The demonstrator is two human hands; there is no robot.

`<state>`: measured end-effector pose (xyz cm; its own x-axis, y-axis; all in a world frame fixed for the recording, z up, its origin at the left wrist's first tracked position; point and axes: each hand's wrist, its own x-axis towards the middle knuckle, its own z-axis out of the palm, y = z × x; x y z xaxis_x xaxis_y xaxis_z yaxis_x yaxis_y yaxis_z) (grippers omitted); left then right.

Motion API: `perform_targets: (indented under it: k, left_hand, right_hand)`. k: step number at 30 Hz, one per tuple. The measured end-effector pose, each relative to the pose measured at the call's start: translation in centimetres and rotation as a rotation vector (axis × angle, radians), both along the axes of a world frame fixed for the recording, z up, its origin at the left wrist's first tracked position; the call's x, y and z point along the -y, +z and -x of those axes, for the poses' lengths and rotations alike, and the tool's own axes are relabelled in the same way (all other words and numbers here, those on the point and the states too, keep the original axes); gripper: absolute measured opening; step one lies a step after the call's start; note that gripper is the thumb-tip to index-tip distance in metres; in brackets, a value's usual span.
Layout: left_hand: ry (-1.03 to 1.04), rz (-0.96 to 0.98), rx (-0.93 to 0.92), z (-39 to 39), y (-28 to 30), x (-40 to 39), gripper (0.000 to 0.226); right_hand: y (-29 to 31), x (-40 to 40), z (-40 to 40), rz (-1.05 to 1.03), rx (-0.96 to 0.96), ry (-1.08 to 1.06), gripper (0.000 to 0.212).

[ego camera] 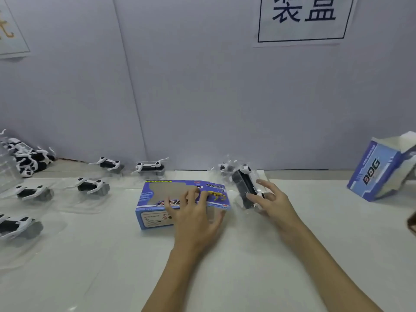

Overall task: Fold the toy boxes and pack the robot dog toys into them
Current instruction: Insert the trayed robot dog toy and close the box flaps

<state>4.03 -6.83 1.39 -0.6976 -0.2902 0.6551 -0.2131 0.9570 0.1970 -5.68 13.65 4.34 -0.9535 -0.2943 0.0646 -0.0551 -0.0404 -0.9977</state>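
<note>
A blue toy box (157, 203) with a clear window lies on the white table at centre, its right end flap open. My left hand (195, 215) grips the box's right end, fingers on top and thumb at the open end. My right hand (272, 199) holds a black-and-white robot dog toy (243, 183) in its clear plastic shell, just right of the box opening and tilted.
Several more robot dog toys in clear trays sit at the left, such as one (93, 186) and another (149, 167) by the wall, with a pile (29, 158) at far left. A second blue box (380, 170) with an open top leans at the right edge.
</note>
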Motion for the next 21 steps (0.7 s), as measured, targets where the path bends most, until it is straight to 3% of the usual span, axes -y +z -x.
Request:
perform_targets:
  k: [3, 7, 12, 17, 19, 21]
  left_hand:
    - [0.032, -0.059, -0.012, 0.2, 0.5, -0.2, 0.032]
    - [-0.055, -0.292, -0.274, -0.1, 1.8, 0.4, 0.026]
    - [-0.145, -0.481, -0.497, -1.3, 3.1, 1.1, 0.017]
    - [-0.152, -0.507, -0.504, -1.6, 3.4, 1.2, 0.010]
    - [-0.142, -0.514, -0.496, -1.5, 3.3, 1.1, 0.012]
    - [-0.136, -0.543, -0.494, -1.4, 3.4, 1.0, 0.016]
  right_hand:
    - [0.2, -0.2, -0.6, -0.012, -0.018, 0.033, 0.054]
    - [0.5, -0.7, -0.9, 0.090, 0.080, 0.139, 0.051]
    - [0.9, -2.0, -0.7, 0.167, 0.168, 0.513, 0.048]
    - [0.6, -1.8, -0.6, 0.118, 0.157, 0.553, 0.049]
    - [0.5, -1.6, -0.4, 0.163, 0.160, 0.501, 0.058]
    - [0.2, -1.6, 0.1, 0.193, 0.153, 0.466, 0.084]
